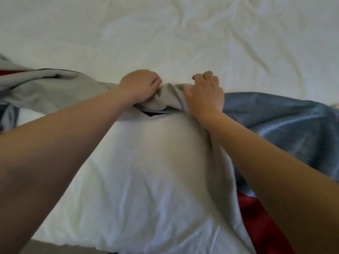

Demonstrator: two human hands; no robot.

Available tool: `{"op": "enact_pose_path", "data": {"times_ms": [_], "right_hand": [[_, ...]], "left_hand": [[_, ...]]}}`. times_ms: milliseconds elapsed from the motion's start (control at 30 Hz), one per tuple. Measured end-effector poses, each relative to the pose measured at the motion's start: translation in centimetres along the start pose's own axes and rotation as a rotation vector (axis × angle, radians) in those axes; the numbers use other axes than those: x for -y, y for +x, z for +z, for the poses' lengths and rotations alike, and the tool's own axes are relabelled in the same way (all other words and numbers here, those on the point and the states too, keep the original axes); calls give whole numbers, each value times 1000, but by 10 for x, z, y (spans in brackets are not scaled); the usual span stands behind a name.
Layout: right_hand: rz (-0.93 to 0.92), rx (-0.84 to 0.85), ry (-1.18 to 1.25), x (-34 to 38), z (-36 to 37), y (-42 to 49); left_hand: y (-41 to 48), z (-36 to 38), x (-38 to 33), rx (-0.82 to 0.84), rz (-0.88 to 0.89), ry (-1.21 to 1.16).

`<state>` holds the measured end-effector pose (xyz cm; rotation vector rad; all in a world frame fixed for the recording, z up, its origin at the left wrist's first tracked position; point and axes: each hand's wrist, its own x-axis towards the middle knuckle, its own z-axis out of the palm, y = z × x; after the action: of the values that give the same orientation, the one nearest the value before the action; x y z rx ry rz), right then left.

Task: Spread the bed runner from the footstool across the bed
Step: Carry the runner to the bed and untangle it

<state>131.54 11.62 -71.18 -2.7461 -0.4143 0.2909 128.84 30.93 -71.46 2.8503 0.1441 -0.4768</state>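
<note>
Both forearms reach in from the bottom corners to frame centre. Left hand (140, 87) is fisted, fingers curled tight around a bunched grey fold of the bed runner (170, 97). Right hand (204, 94) lies just beside it, fingers bent and loosely together, thumb pinching the same fold. Bed (165, 33) fills the frame, covered in a wrinkled white sheet. Runner stretches left to right across mid-frame: grey backing at left, blue face at right, red patch at lower right.

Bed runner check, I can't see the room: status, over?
Left hand and right hand both gripping bed runner. Runner bunched, not flat, on white bedsheet. Nothing blocking.
</note>
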Motion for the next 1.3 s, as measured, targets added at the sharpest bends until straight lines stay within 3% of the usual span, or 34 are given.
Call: {"op": "enact_pose_path", "data": {"times_ms": [133, 267, 433, 667, 833, 1100, 1300], "right_hand": [[-16, 330, -80, 27, 15, 15], [62, 497, -223, 42, 16, 12], [143, 382, -348, 62, 13, -8], [124, 66, -386, 86, 6, -27], [95, 160, -349, 92, 44, -72], [72, 280, -292, 86, 72, -138], [40, 337, -345, 93, 85, -190]], "left_hand": [[-32, -4, 36, 228, 4, -45], [-44, 4, 40, 247, 76, -67], [-37, 1, 45, 180, 48, -56], [-47, -29, 63, -213, 294, -6], [-74, -4, 79, -95, 382, 50], [-132, 34, 71, -108, 544, 81], [-188, 58, 69, -83, 471, 142]]}}
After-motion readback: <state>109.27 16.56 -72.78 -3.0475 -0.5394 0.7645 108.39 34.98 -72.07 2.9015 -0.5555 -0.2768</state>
